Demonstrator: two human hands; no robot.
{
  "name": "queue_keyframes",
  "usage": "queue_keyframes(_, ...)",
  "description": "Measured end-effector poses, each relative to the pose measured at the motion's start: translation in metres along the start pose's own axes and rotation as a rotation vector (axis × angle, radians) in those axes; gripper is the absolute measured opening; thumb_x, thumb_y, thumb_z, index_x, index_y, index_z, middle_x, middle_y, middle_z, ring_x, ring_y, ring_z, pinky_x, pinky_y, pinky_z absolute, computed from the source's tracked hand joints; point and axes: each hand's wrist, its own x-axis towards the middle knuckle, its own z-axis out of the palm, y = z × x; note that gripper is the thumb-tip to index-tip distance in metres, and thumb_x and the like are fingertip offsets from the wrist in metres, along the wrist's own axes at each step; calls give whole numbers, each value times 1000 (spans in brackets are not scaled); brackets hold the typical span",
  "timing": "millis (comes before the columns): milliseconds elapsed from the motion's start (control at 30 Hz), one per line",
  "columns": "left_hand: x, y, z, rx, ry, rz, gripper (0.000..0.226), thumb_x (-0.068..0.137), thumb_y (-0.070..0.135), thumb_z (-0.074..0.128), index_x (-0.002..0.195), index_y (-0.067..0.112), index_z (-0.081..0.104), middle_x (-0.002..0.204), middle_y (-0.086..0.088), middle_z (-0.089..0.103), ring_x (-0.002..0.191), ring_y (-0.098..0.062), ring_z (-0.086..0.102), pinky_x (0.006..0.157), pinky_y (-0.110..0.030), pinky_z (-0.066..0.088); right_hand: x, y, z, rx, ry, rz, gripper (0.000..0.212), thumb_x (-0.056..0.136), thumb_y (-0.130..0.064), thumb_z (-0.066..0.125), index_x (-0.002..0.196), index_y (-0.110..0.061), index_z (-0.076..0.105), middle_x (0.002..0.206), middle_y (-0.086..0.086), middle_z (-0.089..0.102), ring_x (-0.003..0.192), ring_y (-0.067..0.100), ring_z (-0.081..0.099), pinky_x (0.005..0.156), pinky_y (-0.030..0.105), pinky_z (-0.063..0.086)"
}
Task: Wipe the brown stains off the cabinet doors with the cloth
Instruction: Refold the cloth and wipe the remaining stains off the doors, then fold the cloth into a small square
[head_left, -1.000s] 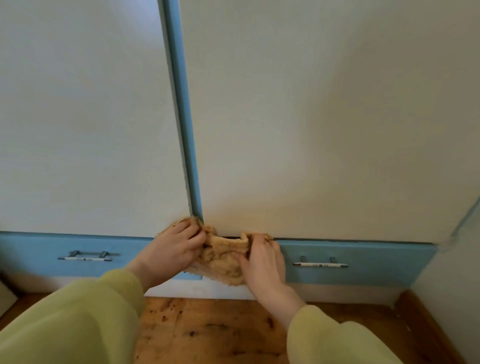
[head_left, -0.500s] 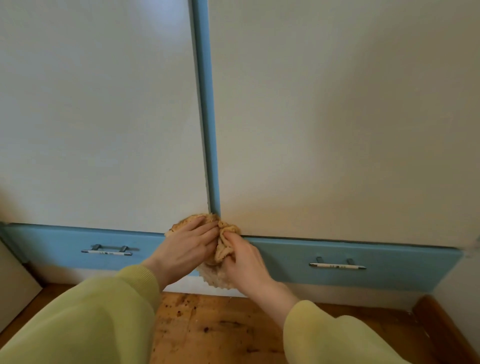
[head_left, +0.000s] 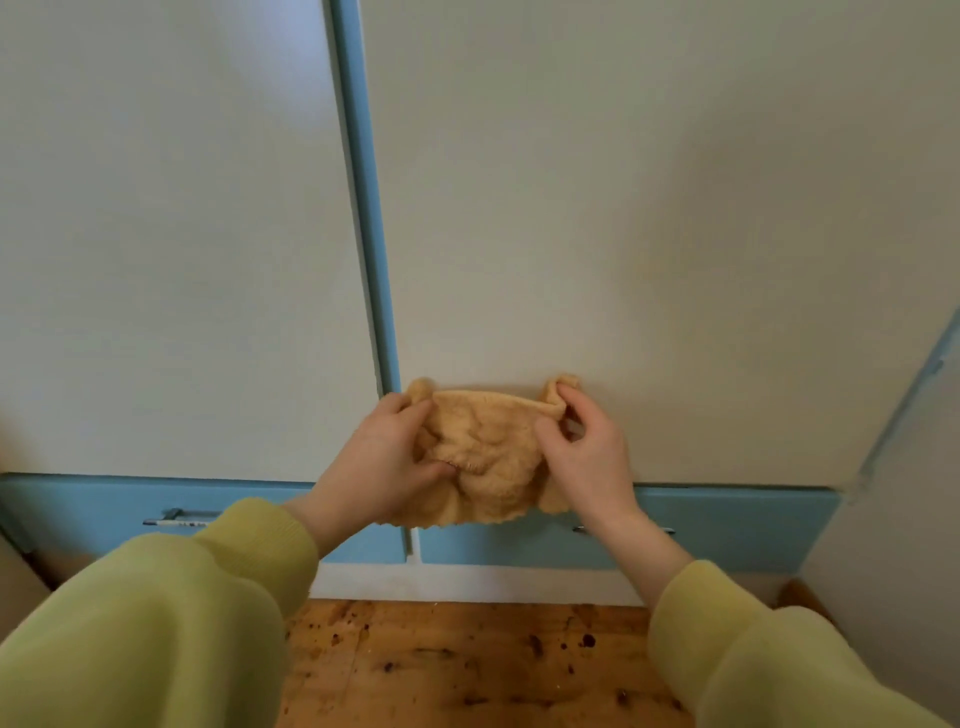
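A tan, crumpled cloth (head_left: 483, 457) is stretched between both hands in front of the lower edge of the right white cabinet door (head_left: 649, 234). My left hand (head_left: 379, 462) grips its left side, thumb and fingers curled into the fabric. My right hand (head_left: 587, 457) pinches its upper right corner. The left white cabinet door (head_left: 171, 249) stands beside it, a blue vertical strip (head_left: 369, 208) between them. No brown stains show on the visible door surfaces.
Two blue drawer fronts run below the doors, the left one (head_left: 104, 514) with a metal handle (head_left: 174, 518), the right one (head_left: 737, 530) with a handle partly hidden by my wrist. A spotted wooden floor (head_left: 467, 665) lies below. A pale wall (head_left: 914, 493) closes the right side.
The cloth was bunched between my hands at the doors' bottom corner; now my hands have moved apart and slightly up, spreading it out in front of the right door.
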Motion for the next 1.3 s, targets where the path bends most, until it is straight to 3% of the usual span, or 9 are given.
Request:
queue_keyframes(133,-3,5,-28,-125,68,-73,78,65,66,47,117,9,59,116,-8,55,108,-22,51,85,-18,31,12,-12,-34,102,45,6,31,88,-11,54,119,-8,59,105,-8,55,101,6,51,87,14,35)
queue_keyframes(267,-2,3,-51,-134,264,-55,22,84,19,61,101,8,69,96,-11,66,87,-23,59,81,-24,39,19,-21,-58,36,118,-26,19,87,-9,58,104,-12,63,99,-4,61,93,9,54,88,19,42)
queue_keyframes(500,1,-2,-88,-68,248,-28,39,81,7,63,119,12,56,84,-1,56,79,-17,50,75,-21,33,40,-51,-79,-29,-12,-75,54,76,0,62,120,-25,47,79,-5,55,71,4,51,73,21,43)
queue_keyframes(667,10,-21,-126,-100,209,-27,18,73,24,74,69,27,56,69,7,58,69,-5,54,59,-10,35,72,-80,-90,-263,-188,-216,21,71,-8,72,70,-25,61,63,-8,55,61,9,48,61,23,38)
queue_keyframes(833,39,-28,-188,-91,97,-31,27,63,26,80,59,29,54,81,9,55,61,-6,51,56,-10,38,119,-132,-113,-542,-306,-349,28,65,-28,81,56,-25,54,63,-6,49,60,8,45,55,18,31)
queue_keyframes(933,61,-28,-234,-222,10,-80,27,61,18,83,58,24,57,82,13,64,63,4,56,54,-5,41,141,-181,-123,-489,-461,-287,23,66,-25,79,61,-17,58,55,-5,53,46,5,47,46,13,36)
queue_keyframes(1033,79,-20,-275,-248,-79,-155,22,63,16,82,66,13,60,56,3,59,47,-13,52,39,-18,41,162,-222,-128,-437,-572,-262,21,70,-19,76,66,-14,57,46,-5,53,35,8,45,37,15,36)
queue_keyframes(1200,117,-2,-359,-315,-129,-209,20,65,12,78,63,11,59,43,3,54,38,-10,52,43,-18,44,208,-302,-144,-359,-736,-207,25,74,-18,72,95,-29,64,71,-13,63,38,11,49,36,21,40)
queue_keyframes(1300,136,8,-404,-325,-157,-231,17,69,9,76,63,10,60,43,1,55,40,-11,55,43,-19,45,226,-346,-151,-339,-806,-171,9,78,-15,68,86,-19,66,61,-10,60,40,12,49,38,20,41)
